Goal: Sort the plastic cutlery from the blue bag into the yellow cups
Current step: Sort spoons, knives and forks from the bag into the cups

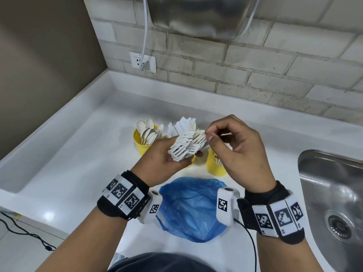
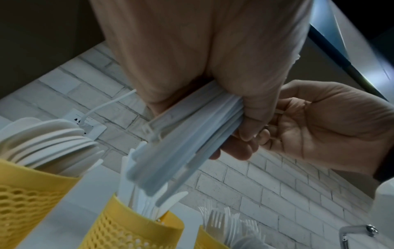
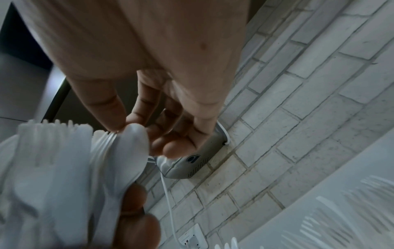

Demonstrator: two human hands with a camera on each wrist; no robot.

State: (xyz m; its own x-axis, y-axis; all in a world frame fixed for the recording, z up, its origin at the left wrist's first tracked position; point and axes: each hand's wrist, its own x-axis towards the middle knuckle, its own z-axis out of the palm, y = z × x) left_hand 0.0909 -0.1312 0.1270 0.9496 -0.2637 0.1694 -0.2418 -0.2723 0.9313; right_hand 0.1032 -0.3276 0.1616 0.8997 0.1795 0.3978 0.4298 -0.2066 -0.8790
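My left hand point(image 1: 163, 160) grips a fanned bundle of white plastic cutlery point(image 1: 186, 145), mostly forks, above the cups. In the left wrist view the handles point(image 2: 187, 134) sit clamped under my left hand's point(image 2: 245, 107) thumb. My right hand point(image 1: 209, 135) pinches the rightmost piece of the bundle between thumb and forefinger. The right wrist view shows that piece as a rounded spoon bowl point(image 3: 130, 148). Three yellow mesh cups stand behind: one with spoons point(image 1: 146, 143), one with knives point(image 2: 136, 227) mostly hidden by my left hand, one with forks point(image 1: 216, 165). The blue bag point(image 1: 192, 209) lies flattened near me.
A steel sink point(image 1: 334, 193) is set into the white counter point(image 1: 78, 154) at the right. A brick-tiled wall with a socket point(image 1: 142, 61), a plugged white cable and a metal appliance point(image 1: 196, 14) stands behind. A black cable point(image 1: 25, 232) lies on the floor at left.
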